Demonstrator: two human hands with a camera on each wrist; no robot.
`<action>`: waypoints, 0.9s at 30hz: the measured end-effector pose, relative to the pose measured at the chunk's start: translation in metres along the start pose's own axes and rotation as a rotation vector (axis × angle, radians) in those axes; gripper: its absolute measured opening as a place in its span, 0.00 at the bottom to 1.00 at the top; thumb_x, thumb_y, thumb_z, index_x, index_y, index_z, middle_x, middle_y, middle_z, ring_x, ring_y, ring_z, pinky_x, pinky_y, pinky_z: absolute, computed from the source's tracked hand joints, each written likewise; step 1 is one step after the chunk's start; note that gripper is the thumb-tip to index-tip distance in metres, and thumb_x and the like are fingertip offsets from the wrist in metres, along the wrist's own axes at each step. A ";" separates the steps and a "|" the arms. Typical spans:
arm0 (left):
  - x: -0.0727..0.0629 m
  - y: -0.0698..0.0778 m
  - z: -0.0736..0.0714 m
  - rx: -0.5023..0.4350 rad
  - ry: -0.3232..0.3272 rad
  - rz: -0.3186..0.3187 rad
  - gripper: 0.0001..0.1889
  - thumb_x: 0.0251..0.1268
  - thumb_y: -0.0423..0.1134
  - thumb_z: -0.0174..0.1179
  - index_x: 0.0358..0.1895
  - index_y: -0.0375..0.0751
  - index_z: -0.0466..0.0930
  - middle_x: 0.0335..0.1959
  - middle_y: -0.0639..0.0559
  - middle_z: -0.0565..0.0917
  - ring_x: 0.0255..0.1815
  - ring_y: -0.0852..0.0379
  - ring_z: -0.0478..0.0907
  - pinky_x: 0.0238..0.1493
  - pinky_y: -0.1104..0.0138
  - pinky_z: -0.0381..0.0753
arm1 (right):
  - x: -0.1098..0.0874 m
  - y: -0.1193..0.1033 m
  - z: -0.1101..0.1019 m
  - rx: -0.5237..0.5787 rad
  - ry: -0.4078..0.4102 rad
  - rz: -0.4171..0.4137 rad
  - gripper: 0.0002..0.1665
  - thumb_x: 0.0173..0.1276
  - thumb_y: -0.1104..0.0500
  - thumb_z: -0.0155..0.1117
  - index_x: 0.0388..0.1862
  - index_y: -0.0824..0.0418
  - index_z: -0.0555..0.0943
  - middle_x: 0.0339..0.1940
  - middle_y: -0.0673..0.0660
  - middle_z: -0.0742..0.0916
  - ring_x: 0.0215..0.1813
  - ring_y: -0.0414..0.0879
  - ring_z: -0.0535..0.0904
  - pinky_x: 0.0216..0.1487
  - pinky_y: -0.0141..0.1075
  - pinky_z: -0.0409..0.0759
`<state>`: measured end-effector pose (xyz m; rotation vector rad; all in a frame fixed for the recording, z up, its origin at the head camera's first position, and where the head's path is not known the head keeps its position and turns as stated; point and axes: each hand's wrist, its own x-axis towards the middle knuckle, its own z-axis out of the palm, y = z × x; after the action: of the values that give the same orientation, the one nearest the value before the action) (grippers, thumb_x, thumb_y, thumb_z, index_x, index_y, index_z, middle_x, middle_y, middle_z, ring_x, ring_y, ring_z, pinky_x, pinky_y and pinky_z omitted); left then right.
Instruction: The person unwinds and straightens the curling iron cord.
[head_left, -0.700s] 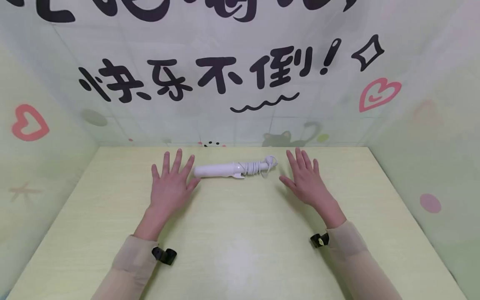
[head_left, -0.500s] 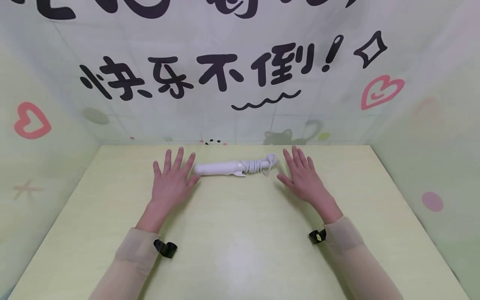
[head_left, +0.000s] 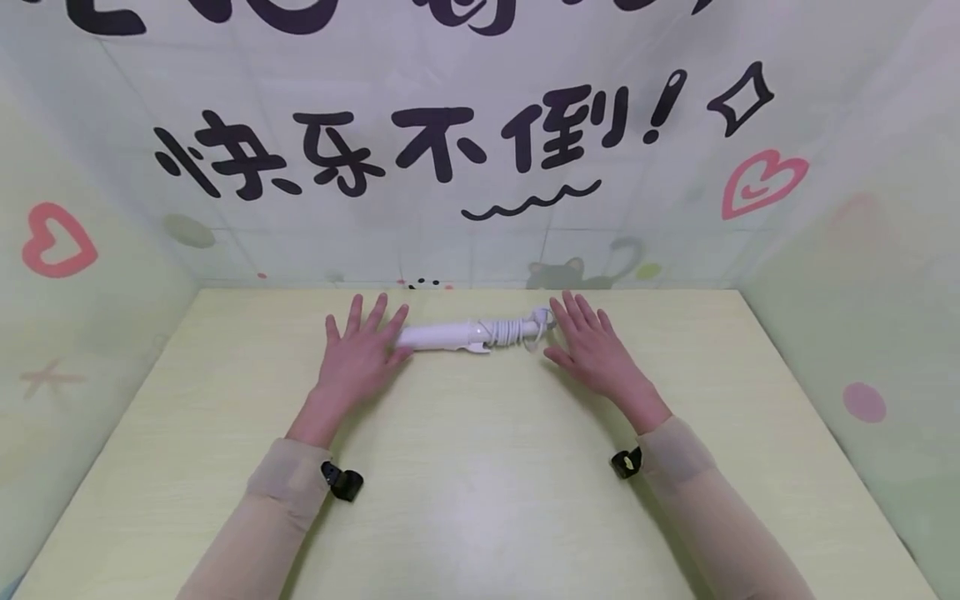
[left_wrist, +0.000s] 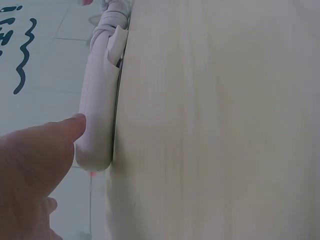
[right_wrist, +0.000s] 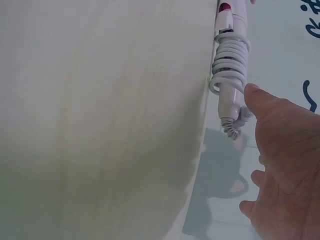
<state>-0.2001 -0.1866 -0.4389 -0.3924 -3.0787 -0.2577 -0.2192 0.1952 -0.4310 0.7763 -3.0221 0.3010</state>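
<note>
We see the white wand [head_left: 438,337] lying near the far edge of the table [head_left: 480,467], about midway between the two far corners. The left hand [head_left: 356,362] is at its plain, rounded end and the right hand [head_left: 596,354] at its other end, beside the wound cord [head_left: 508,332]. Both hands have their fingers straight and spread, grasping nothing; whether the thumbs touch the wand or only hover beside it, we cannot quite tell. We think an uneven push could roll its round body toward the far edge and the wall [head_left: 375,242]. A fingertip hooking a loose loop at the right end could unravel the coils, and pressure from one end alone might swing the wand askew.
</note>
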 end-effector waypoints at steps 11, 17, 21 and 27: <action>0.005 0.005 0.000 0.017 -0.059 0.018 0.33 0.81 0.57 0.48 0.83 0.51 0.56 0.84 0.41 0.47 0.82 0.29 0.35 0.71 0.27 0.32 | 0.017 -0.001 0.004 0.018 -0.016 -0.051 0.53 0.76 0.49 0.64 0.83 0.69 0.45 0.83 0.69 0.51 0.82 0.65 0.48 0.78 0.60 0.53; 0.010 0.008 0.004 0.020 -0.060 0.043 0.34 0.81 0.56 0.49 0.83 0.52 0.54 0.83 0.41 0.49 0.82 0.29 0.37 0.72 0.27 0.36 | 0.022 0.000 0.006 0.031 -0.033 -0.056 0.51 0.78 0.47 0.62 0.83 0.69 0.46 0.83 0.69 0.51 0.82 0.64 0.49 0.78 0.59 0.54; 0.013 0.010 0.005 -0.009 -0.071 0.058 0.34 0.82 0.53 0.50 0.83 0.52 0.53 0.83 0.40 0.50 0.81 0.29 0.38 0.72 0.28 0.38 | 0.024 0.001 0.008 0.035 -0.038 -0.052 0.52 0.78 0.45 0.60 0.83 0.69 0.46 0.83 0.71 0.51 0.82 0.64 0.49 0.78 0.57 0.53; 0.016 0.015 0.008 -0.101 -0.085 0.089 0.33 0.81 0.45 0.53 0.83 0.50 0.53 0.79 0.35 0.60 0.78 0.26 0.50 0.71 0.28 0.50 | 0.028 0.000 0.009 0.054 -0.050 -0.056 0.49 0.78 0.46 0.61 0.84 0.66 0.50 0.83 0.71 0.51 0.82 0.65 0.51 0.79 0.55 0.53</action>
<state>-0.2116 -0.1675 -0.4437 -0.5561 -3.1288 -0.4052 -0.2433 0.1804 -0.4386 0.8845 -3.0438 0.3693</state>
